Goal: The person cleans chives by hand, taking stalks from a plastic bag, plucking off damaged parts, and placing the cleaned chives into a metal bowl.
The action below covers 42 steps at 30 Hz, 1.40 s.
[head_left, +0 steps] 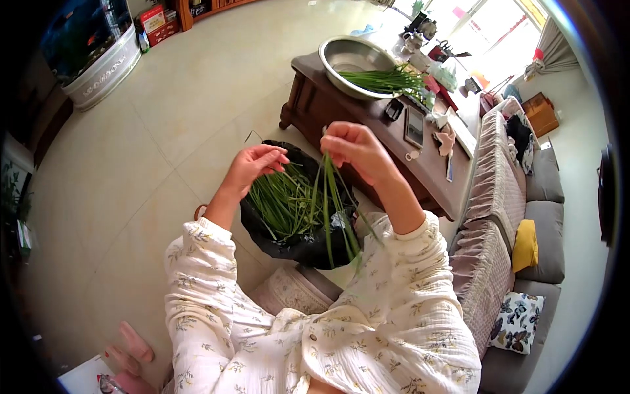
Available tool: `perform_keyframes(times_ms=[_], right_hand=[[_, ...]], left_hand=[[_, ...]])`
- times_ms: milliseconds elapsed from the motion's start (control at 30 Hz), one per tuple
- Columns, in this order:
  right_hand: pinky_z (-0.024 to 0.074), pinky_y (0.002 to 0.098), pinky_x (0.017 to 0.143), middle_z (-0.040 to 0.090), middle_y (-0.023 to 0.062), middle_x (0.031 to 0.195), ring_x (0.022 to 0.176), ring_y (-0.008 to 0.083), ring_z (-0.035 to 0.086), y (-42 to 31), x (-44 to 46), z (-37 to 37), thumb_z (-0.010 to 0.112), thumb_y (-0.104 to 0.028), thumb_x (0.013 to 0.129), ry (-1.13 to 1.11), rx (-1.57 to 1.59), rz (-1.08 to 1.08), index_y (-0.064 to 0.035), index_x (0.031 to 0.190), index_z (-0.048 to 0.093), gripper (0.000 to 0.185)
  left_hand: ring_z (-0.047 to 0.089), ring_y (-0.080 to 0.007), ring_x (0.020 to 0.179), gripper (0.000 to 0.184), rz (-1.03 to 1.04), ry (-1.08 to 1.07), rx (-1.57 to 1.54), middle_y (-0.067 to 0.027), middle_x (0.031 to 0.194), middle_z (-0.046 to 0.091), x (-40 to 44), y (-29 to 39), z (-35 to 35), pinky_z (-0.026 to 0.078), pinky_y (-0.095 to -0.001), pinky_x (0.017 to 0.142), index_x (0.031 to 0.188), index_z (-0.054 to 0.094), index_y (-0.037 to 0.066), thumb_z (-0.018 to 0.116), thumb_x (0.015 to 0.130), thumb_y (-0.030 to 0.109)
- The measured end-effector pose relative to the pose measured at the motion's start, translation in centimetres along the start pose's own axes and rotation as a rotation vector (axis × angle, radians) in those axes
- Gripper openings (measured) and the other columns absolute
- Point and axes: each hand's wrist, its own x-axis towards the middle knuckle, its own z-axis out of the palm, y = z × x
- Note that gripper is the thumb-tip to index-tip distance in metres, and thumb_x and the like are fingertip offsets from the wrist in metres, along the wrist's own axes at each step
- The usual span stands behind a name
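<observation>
My right hand (357, 150) is pinched round a few long green chives (327, 197), which hang down from its fingers. Opposite it, my left hand (261, 165) has thumb and fingertips pressed together; whatever may be between them is too small to make out. Below both hands stands a container lined with a black bag (295, 253), and a heap of chives (279, 207) fills it. On the table to the right, a steel basin (335, 52) holds a bundle of chives (384, 80) lying over its rim.
The dark wooden table (367, 118) carries a phone (414, 126), a small black box (394, 109) and assorted clutter. Along the right runs a sofa (489, 190) with a yellow cushion (525, 246). A fish tank (98, 75) stands far left on the tiled floor (141, 177).
</observation>
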Motion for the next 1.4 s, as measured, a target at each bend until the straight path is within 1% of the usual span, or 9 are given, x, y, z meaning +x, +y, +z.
perform_keyframes(times_ms=[167, 500, 767, 900, 1000, 1100, 1200, 1333, 1400], right_hand=[[0.0358, 0.0187, 0.048, 0.053, -0.0028, 0.061, 0.055, 0.0041, 0.047, 8.7, 0.7, -0.4, 0.064, -0.017, 0.087, -0.021, 0.030, 0.173, -0.0037, 0.074, 0.060, 0.019], [0.0393, 0.0204, 0.049, 0.055, -0.0011, 0.061, 0.053, 0.0052, 0.049, 13.6, 1.4, -1.4, 0.062, -0.020, 0.088, 0.091, -0.078, 0.325, -0.0019, 0.076, 0.059, 0.022], [0.0446, 0.0254, 0.054, 0.060, 0.0059, 0.064, 0.058, 0.0112, 0.058, 16.7, -0.1, -0.9, 0.069, -0.021, 0.081, 0.030, -0.363, 0.199, 0.0022, 0.076, 0.059, 0.026], [0.0450, 0.0224, 0.056, 0.062, 0.0033, 0.071, 0.064, 0.0068, 0.058, 17.2, -0.3, -1.2, 0.070, -0.015, 0.081, -0.071, -0.250, 0.343, 0.0014, 0.083, 0.058, 0.020], [0.0446, 0.0254, 0.055, 0.062, 0.0065, 0.066, 0.060, 0.0121, 0.059, 17.7, -0.4, -1.2, 0.072, -0.017, 0.076, -0.029, -0.178, 0.347, 0.0036, 0.080, 0.060, 0.024], [0.0433, 0.0241, 0.053, 0.062, 0.0051, 0.066, 0.058, 0.0107, 0.057, 18.8, -0.6, -1.2, 0.069, -0.014, 0.079, -0.004, -0.231, 0.287, 0.0028, 0.081, 0.061, 0.019], [0.0413, 0.0235, 0.051, 0.062, 0.0042, 0.067, 0.056, 0.0086, 0.053, 18.3, -0.3, -1.7, 0.065, -0.011, 0.081, -0.045, -0.142, 0.379, 0.0020, 0.081, 0.062, 0.014], [0.0384, 0.0221, 0.051, 0.061, 0.0029, 0.064, 0.055, 0.0069, 0.048, 17.7, -0.3, -1.6, 0.061, -0.013, 0.085, -0.018, 0.000, 0.452, -0.0003, 0.075, 0.062, 0.016], [0.0378, 0.0218, 0.051, 0.060, 0.0030, 0.063, 0.054, 0.0070, 0.047, 17.4, -0.4, -1.6, 0.061, -0.014, 0.085, -0.021, 0.047, 0.464, -0.0014, 0.073, 0.061, 0.017]], left_hand=[[0.063, -0.0126, 0.082, 0.026, -0.207, -0.249, -0.142, -0.0047, 0.094, 0.066, 0.0, -3.2, 2.7, 0.050, -0.0245, 0.077, 0.105, 0.061, 0.002, 0.056, 0.093, 0.024], [0.065, -0.0121, 0.074, 0.017, -0.434, -0.164, -0.114, -0.0022, 0.089, 0.067, 1.0, -6.6, 2.8, 0.048, -0.0224, 0.069, 0.097, 0.063, 0.007, 0.061, 0.090, 0.022], [0.068, -0.0157, 0.074, 0.020, -0.491, -0.082, -0.036, -0.0034, 0.084, 0.067, 0.9, -8.3, 2.8, 0.049, -0.0225, 0.064, 0.095, 0.060, 0.007, 0.053, 0.094, 0.026], [0.068, -0.0152, 0.072, 0.021, -0.472, -0.070, 0.133, -0.0040, 0.081, 0.067, 0.8, -8.6, 3.4, 0.047, -0.0212, 0.060, 0.093, 0.059, 0.006, 0.051, 0.094, 0.026], [0.067, -0.0144, 0.071, 0.021, -0.464, -0.116, 0.148, -0.0038, 0.079, 0.067, 0.8, -8.7, 3.3, 0.046, -0.0202, 0.058, 0.093, 0.059, 0.006, 0.050, 0.094, 0.025], [0.066, -0.0144, 0.068, 0.021, -0.430, -0.119, 0.183, -0.0046, 0.077, 0.067, 0.8, -8.8, 3.3, 0.047, -0.0222, 0.057, 0.089, 0.060, 0.004, 0.051, 0.093, 0.023], [0.065, -0.0128, 0.065, 0.021, -0.154, -0.042, 0.536, -0.0048, 0.071, 0.066, 0.9, -9.3, 3.7, 0.048, -0.0242, 0.056, 0.081, 0.060, 0.002, 0.054, 0.091, 0.020], [0.060, -0.0293, 0.057, 0.015, 0.278, 0.143, 1.088, -0.0136, 0.061, 0.059, 0.8, -9.2, 4.7, 0.045, -0.0355, 0.051, 0.076, 0.060, 0.001, 0.059, 0.084, 0.014], [0.058, -0.0337, 0.058, 0.014, 0.306, 0.204, 1.104, -0.0156, 0.063, 0.058, 1.0, -9.2, 4.7, 0.044, -0.0385, 0.052, 0.076, 0.060, 0.001, 0.059, 0.082, 0.014]])
